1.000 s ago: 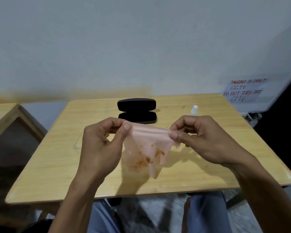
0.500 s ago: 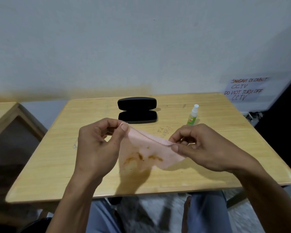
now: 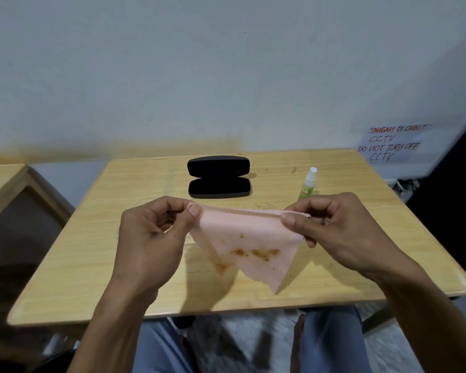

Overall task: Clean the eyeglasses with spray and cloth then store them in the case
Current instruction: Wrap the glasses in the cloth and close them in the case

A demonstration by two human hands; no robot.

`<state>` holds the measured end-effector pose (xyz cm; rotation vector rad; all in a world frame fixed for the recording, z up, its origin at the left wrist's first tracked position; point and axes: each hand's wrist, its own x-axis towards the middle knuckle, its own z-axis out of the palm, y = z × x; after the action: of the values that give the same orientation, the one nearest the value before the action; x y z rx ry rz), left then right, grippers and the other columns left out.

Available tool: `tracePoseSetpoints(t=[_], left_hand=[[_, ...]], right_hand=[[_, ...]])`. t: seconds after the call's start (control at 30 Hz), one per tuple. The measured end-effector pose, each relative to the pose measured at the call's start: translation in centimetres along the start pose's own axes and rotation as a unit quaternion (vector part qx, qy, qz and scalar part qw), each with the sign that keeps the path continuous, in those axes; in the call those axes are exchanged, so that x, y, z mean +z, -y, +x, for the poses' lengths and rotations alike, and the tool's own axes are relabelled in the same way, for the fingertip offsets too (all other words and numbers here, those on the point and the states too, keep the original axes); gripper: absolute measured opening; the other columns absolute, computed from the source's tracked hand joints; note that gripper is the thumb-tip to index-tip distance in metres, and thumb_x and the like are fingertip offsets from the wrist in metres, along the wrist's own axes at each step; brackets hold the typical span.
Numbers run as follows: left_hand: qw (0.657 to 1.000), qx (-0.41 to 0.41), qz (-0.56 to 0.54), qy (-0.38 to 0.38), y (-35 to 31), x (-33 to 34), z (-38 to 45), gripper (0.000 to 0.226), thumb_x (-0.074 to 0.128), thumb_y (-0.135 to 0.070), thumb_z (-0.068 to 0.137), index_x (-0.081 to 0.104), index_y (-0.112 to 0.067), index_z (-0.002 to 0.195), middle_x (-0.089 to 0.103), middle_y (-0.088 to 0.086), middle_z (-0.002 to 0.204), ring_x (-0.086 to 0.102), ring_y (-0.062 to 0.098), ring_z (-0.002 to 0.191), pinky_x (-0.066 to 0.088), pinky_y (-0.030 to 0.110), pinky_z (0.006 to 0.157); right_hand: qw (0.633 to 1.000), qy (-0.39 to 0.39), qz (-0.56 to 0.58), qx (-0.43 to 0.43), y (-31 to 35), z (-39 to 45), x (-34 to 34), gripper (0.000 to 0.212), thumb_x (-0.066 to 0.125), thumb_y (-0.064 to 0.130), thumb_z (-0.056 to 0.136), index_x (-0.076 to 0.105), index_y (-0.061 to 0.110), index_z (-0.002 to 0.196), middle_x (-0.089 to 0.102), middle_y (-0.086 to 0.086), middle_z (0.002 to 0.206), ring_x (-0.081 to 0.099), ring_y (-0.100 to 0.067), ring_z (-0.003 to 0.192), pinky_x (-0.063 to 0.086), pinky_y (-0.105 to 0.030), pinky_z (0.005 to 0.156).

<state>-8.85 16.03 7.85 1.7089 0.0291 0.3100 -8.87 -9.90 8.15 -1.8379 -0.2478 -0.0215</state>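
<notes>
A pink cleaning cloth (image 3: 249,239) with brown stains hangs stretched between my two hands above the wooden table (image 3: 97,254). My left hand (image 3: 152,238) pinches its left top corner between thumb and fingers. My right hand (image 3: 336,230) pinches the right top corner. A black glasses case (image 3: 219,176) lies open behind the cloth, its inside dark. A small green spray bottle (image 3: 307,184) with a white cap stands to the case's right. I see no eyeglasses on the table.
A second wooden table (image 3: 3,181) stands at the left. A handwritten CCTV notice (image 3: 393,144) hangs on the wall at the right. My knees show below the table's near edge.
My hands have moved apart and pulled the cloth's top edge straight and taut. The cloth has spread out wider, and the spray bottle is now in full view behind my right hand.
</notes>
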Motion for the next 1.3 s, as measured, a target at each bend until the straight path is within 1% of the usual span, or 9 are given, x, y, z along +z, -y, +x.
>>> tracePoseSetpoints(t=[0.13,0.27,0.4,0.47,0.57,0.7,0.87,1.07,1.3], left_hand=[[1.000,0.001,0.016,0.009,0.3,0.0,0.0,0.010,0.072,-0.012,0.086,0.076,-0.015,0.078,0.074,0.016,0.080,0.065,0.020,0.073,0.055,0.048,0.085],[0.999,-0.004,0.047,0.016,1.5,1.0,1.4,0.012,0.072,-0.015,0.087,0.075,-0.017,0.076,0.075,0.010,0.078,0.068,0.036,0.083,0.054,0.051,0.084],[0.996,0.016,0.086,0.009,1.5,2.6,4.5,0.019,0.065,-0.016,0.091,0.073,-0.019,0.074,0.075,0.000,0.076,0.069,0.020,0.078,0.053,0.038,0.077],[0.996,0.040,0.086,0.001,0.9,3.0,5.6,0.019,0.063,-0.019,0.093,0.072,-0.020,0.077,0.074,-0.002,0.077,0.066,0.005,0.071,0.050,0.024,0.070],[0.986,0.094,0.135,-0.005,0.8,3.2,6.1,0.014,0.063,-0.026,0.093,0.072,-0.024,0.082,0.071,-0.003,0.083,0.060,0.008,0.074,0.045,0.022,0.065],[0.951,0.138,0.274,0.025,3.7,2.9,3.2,0.008,0.066,-0.026,0.090,0.069,-0.027,0.084,0.055,-0.012,0.084,0.051,0.010,0.078,0.040,0.026,0.065],[0.894,0.150,0.409,0.104,9.1,2.1,-1.6,0.011,0.066,-0.028,0.083,0.075,-0.023,0.086,0.048,-0.008,0.080,0.055,0.023,0.078,0.044,0.041,0.062],[0.881,0.136,0.437,0.120,10.2,1.1,-3.2,0.031,0.049,-0.046,0.082,0.076,-0.033,0.089,0.049,-0.008,0.081,0.050,0.020,0.076,0.028,0.032,0.062],[0.888,0.128,0.425,0.120,10.8,0.6,-4.0,0.030,0.048,-0.045,0.082,0.076,-0.037,0.090,0.046,-0.012,0.083,0.052,0.017,0.080,0.029,0.033,0.066]], right_hand=[[0.998,-0.041,0.051,-0.010,-0.4,0.0,-0.3,0.014,0.075,0.024,0.076,0.078,0.010,0.079,0.069,-0.002,0.062,0.055,-0.009,0.048,0.048,-0.020,0.050],[0.998,-0.051,0.029,0.003,-1.4,1.3,-0.3,0.020,0.070,0.031,0.082,0.077,0.011,0.081,0.072,-0.001,0.067,0.059,-0.007,0.055,0.048,-0.022,0.052],[0.989,-0.145,-0.021,-0.022,-2.1,4.1,-0.5,0.013,0.074,0.025,0.087,0.074,0.017,0.078,0.068,0.011,0.059,0.059,-0.001,0.056,0.044,-0.014,0.054],[0.977,-0.194,-0.065,-0.056,-2.1,5.0,-1.0,0.016,0.068,0.031,0.093,0.073,0.025,0.079,0.068,0.015,0.064,0.061,-0.001,0.063,0.046,-0.020,0.059],[0.960,-0.233,-0.123,-0.094,-2.5,4.9,-1.4,0.013,0.066,0.038,0.093,0.072,0.031,0.084,0.071,0.014,0.080,0.063,-0.004,0.077,0.045,-0.020,0.061],[0.966,-0.181,-0.181,-0.046,-6.5,2.3,-0.7,0.010,0.072,0.037,0.085,0.075,0.027,0.084,0.066,0.014,0.089,0.060,-0.005,0.082,0.043,-0.012,0.062],[0.957,-0.110,-0.269,-0.021,-11.8,-1.7,0.4,0.018,0.068,0.037,0.087,0.076,0.021,0.084,0.064,0.009,0.089,0.059,-0.015,0.087,0.051,-0.034,0.074],[0.949,-0.102,-0.299,-0.016,-12.1,-3.6,1.2,0.006,0.078,0.028,0.081,0.078,0.023,0.082,0.063,0.010,0.090,0.057,-0.017,0.088,0.050,-0.039,0.072],[0.952,-0.086,-0.293,-0.020,-12.2,-4.4,1.4,0.023,0.065,0.047,0.079,0.078,0.029,0.082,0.062,0.013,0.095,0.057,-0.017,0.092,0.048,-0.044,0.077]])
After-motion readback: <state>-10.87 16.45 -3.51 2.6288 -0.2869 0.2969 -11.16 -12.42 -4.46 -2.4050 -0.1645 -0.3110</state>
